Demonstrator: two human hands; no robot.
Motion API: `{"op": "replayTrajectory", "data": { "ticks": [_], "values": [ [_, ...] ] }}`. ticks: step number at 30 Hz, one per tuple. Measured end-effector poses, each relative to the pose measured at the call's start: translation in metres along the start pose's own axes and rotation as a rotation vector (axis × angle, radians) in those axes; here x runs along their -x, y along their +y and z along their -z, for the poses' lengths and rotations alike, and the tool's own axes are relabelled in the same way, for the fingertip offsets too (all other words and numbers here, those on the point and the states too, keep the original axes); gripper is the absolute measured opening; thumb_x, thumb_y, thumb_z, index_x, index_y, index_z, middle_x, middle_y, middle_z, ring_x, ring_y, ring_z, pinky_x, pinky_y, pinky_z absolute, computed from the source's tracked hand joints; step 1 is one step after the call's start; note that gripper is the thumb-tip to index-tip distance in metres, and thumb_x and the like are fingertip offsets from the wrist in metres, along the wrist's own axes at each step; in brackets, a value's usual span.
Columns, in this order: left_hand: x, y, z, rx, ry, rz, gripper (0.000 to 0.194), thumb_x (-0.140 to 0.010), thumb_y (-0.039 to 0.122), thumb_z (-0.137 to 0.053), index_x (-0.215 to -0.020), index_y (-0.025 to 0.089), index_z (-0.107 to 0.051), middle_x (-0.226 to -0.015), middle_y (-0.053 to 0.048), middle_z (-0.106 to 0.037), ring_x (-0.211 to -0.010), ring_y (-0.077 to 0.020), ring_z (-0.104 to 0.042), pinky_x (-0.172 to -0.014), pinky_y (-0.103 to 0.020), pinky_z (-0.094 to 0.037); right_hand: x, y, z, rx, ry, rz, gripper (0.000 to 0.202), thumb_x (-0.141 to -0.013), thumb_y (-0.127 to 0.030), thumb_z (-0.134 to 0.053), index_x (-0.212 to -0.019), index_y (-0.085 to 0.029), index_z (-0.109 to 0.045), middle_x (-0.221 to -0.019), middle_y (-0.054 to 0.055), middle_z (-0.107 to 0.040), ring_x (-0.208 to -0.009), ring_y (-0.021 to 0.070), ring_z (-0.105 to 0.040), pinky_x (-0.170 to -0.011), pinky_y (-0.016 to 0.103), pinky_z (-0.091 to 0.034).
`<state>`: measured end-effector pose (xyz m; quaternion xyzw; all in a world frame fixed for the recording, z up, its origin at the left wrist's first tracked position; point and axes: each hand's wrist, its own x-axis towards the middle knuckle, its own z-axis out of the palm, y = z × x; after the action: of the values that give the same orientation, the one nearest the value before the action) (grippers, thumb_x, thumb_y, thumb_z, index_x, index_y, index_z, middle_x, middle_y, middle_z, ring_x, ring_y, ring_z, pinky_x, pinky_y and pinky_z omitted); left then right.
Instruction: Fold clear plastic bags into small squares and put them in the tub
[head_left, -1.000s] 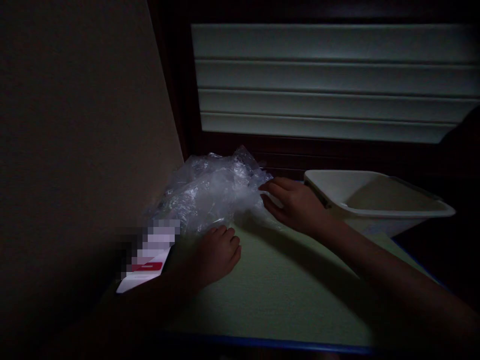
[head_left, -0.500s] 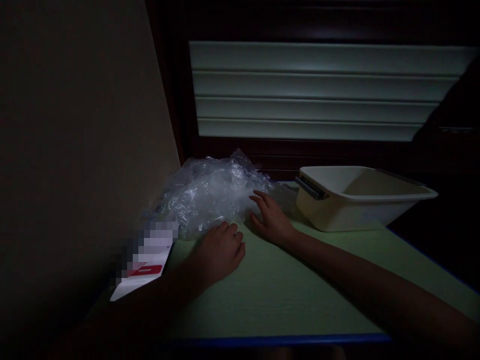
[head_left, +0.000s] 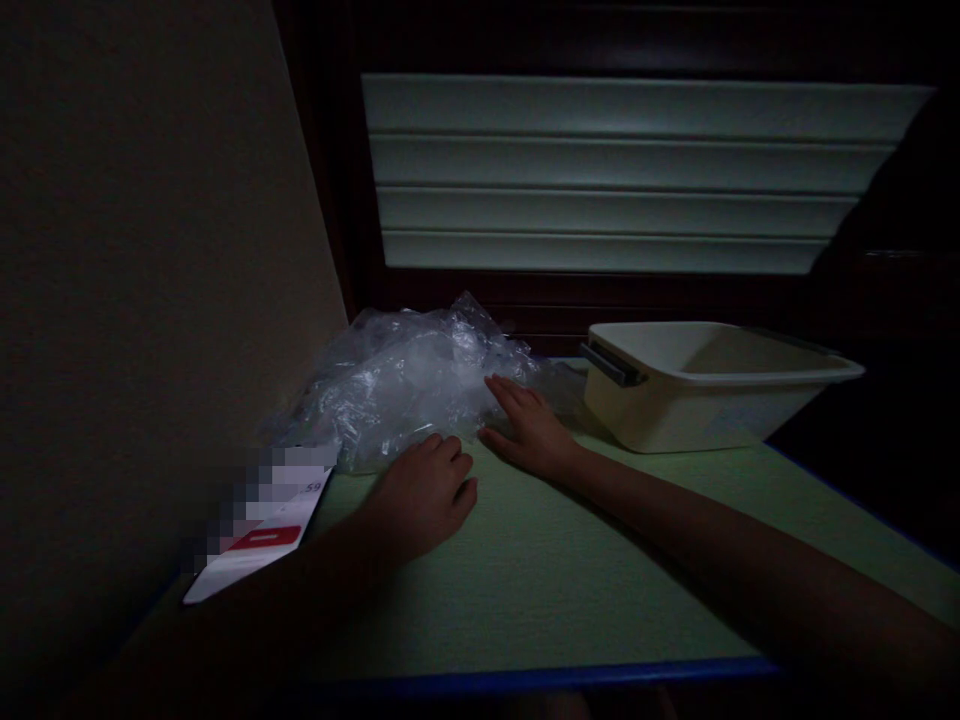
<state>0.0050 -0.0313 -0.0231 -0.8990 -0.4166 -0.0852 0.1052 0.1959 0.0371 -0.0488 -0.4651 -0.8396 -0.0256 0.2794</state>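
Observation:
A heap of crumpled clear plastic bags [head_left: 405, 375] lies at the back left of the green table [head_left: 525, 580]. My right hand [head_left: 529, 430] is at the heap's right front, its fingers stretched out toward the plastic and the thumb apart. My left hand [head_left: 424, 495] rests just in front of the heap, its fingers loosely bent and the thumb apart from them. I see nothing held in either hand. The left fingertips are partly hidden, and I cannot tell whether they touch the plastic.
A cream plastic bin [head_left: 675, 410] with a dark handle stands at the back right. A lit phone-like screen [head_left: 255, 550], partly blurred, leans near the wall [head_left: 165, 250] on the left. Behind the table is a dark-framed slatted panel [head_left: 600, 205].
My right hand's fingers have straightened and come closer together. My left hand stays nearly in place before the plastic. The whole view has shifted slightly.

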Motion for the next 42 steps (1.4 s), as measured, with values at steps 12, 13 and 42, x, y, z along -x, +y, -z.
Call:
{"op": "replayTrajectory", "data": {
  "ticks": [12,13,42],
  "values": [
    [0.0,-0.002,-0.004,0.025,0.027,-0.006,0.018,-0.09,0.021,-0.05,-0.088,0.012,-0.065,-0.091,-0.011,-0.061,-0.089,-0.0263,-0.056,-0.081,-0.04,-0.048,0.001,-0.008,0.01,0.046,-0.059,0.038,0.02,-0.091,-0.022,-0.052,-0.101,-0.015,-0.068,-0.094,0.012,-0.07,-0.095,0.0252,-0.063,-0.106,0.048,-0.027],
    [0.0,-0.002,-0.004,0.026,0.029,-0.007,0.017,-0.09,0.021,-0.05,-0.088,0.012,-0.065,-0.091,-0.011,-0.061,-0.089,-0.0263,-0.056,-0.081,-0.04,-0.048,0.001,-0.008,0.01,0.036,-0.042,0.039,0.019,-0.091,-0.02,-0.051,-0.094,-0.015,-0.068,-0.091,0.011,-0.069,-0.093,0.0247,-0.063,-0.106,0.048,-0.027],
    [-0.002,-0.002,-0.004,0.602,0.27,0.159,0.022,-0.088,0.025,-0.041,-0.075,0.019,-0.058,-0.083,-0.005,-0.062,-0.083,-0.0207,-0.058,-0.079,-0.035,-0.049,0.05,-0.018,0.089,-1.186,0.022,-0.68,0.05,-0.076,-0.067,-0.053,-0.055,-0.025,-0.034,-0.04,-0.007,-0.028,-0.032,0.01,-0.029,-0.035,0.026,-0.031]
  ]
}}
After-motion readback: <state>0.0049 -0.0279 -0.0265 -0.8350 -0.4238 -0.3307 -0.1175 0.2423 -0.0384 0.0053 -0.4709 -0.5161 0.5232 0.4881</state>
